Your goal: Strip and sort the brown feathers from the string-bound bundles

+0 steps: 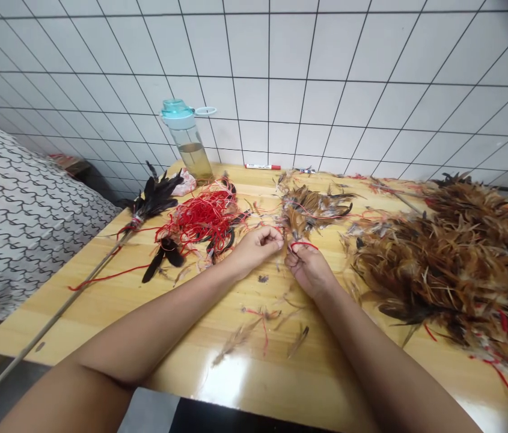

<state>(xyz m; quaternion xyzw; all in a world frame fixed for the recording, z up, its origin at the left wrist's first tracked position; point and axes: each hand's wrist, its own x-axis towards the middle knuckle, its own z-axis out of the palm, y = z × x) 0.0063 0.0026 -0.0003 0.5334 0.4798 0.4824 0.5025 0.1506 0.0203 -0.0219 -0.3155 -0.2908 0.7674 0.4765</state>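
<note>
Over the middle of the table, my left hand point(260, 245) is closed in a pinch, with a bit of red string at its fingertips. Just to its right, my right hand point(306, 266) has its fingers curled in, and a red string point(304, 244) runs across them. A small bunch of brown feathers point(310, 207) lies right beyond both hands, its lower end close to the right fingertips. Whether the fingers also grip the feather ends is hidden. Loose feather bits point(235, 343) and short red threads lie on the wood nearer to me.
A tangled heap of red string point(206, 213) lies left. Beside it, a long stick point(64, 307) with black feathers point(154, 195) tied at its tip crosses the table. A large pile of brown feathers point(456, 264) covers the right. A bottle point(195, 156) and red marker point(263, 167) stand near the tiled wall.
</note>
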